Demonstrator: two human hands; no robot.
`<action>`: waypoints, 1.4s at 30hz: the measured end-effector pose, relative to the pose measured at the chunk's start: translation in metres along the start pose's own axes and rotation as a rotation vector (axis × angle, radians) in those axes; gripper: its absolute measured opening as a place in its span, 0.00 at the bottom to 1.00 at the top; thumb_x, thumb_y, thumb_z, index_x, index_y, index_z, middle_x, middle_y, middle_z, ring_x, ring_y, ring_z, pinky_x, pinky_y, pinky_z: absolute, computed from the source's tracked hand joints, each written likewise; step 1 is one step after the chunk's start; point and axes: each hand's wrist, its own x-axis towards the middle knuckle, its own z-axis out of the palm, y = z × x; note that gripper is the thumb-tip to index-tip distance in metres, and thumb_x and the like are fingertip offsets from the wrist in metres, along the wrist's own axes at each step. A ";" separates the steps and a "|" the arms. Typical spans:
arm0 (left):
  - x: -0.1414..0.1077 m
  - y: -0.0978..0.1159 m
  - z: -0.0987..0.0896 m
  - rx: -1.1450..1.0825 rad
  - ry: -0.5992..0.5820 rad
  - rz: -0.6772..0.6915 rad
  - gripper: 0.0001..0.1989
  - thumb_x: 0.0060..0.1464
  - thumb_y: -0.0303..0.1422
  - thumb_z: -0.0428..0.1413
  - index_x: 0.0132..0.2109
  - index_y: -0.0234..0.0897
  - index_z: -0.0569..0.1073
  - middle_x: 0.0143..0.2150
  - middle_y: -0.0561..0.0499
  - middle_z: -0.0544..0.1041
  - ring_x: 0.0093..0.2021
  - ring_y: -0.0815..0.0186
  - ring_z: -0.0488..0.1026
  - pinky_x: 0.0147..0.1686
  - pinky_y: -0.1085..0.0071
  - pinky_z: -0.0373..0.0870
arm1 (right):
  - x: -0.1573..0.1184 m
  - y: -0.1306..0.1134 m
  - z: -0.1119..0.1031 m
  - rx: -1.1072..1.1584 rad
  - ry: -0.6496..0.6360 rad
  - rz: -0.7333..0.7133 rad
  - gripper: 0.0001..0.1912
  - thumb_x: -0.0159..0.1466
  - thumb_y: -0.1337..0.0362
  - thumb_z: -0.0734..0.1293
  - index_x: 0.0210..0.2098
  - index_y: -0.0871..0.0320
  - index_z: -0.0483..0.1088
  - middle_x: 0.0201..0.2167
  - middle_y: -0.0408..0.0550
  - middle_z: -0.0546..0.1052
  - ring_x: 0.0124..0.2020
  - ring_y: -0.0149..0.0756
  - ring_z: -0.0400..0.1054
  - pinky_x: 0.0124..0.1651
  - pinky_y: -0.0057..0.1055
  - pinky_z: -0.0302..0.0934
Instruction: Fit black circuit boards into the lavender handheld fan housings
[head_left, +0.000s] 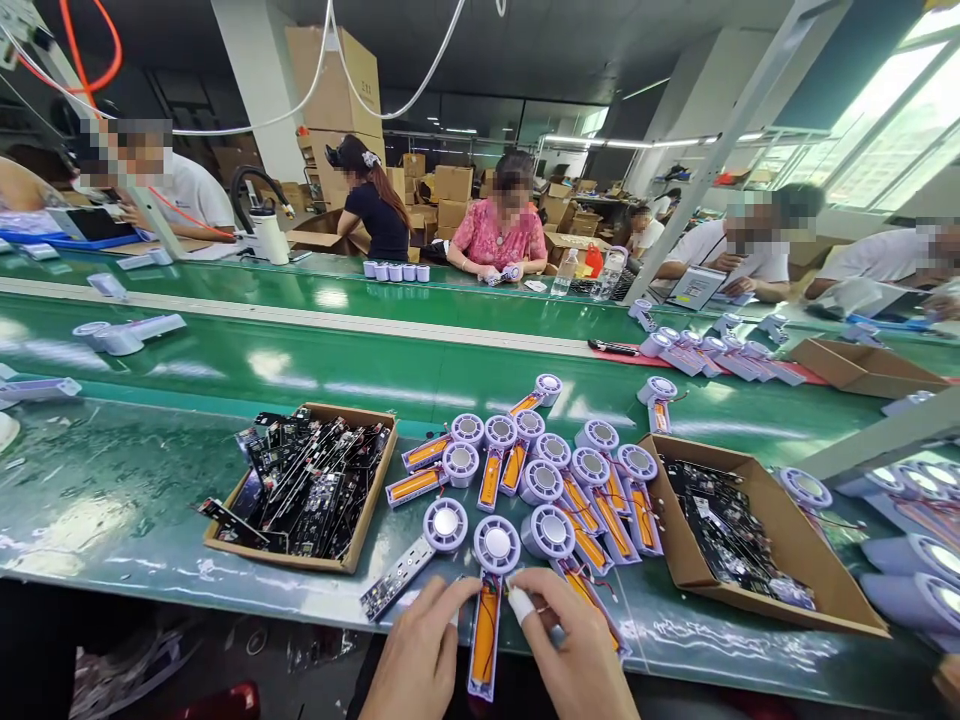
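The left hand (420, 650) and right hand (570, 640) sit at 6 o'clock over the near edge of a green workbench (150, 500); the left hand's fingers are pressed together, their tips against the left side of an open fan handle (484, 640); this handle lies with its orange battery showing and its round fan head (496, 545) toward 12 o'clock; the right hand is curled, a white-capped fingertip (521, 603) just beside the handle's upper right; whether either hand pinches the handle cannot be told; a second fan with a bare circuit board (397, 578) lies at 11 o'clock, just beyond the left hand; more fans (540, 480) crowd together at 12 o'clock; one cardboard tray of circuit boards (352, 412) stands at 10 o'clock, another (765, 530) at 2 o'clock; a co-worker in a pink blouse (495, 235) sits across the bench at 12 o'clock.
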 end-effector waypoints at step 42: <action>0.000 -0.003 0.025 -0.902 0.065 -0.295 0.27 0.56 0.35 0.49 0.63 0.39 0.59 0.32 0.55 0.72 0.21 0.71 0.66 0.21 0.75 0.64 | 0.007 -0.003 0.024 0.085 -0.050 -0.111 0.09 0.69 0.65 0.60 0.38 0.55 0.72 0.34 0.46 0.72 0.28 0.32 0.72 0.33 0.26 0.68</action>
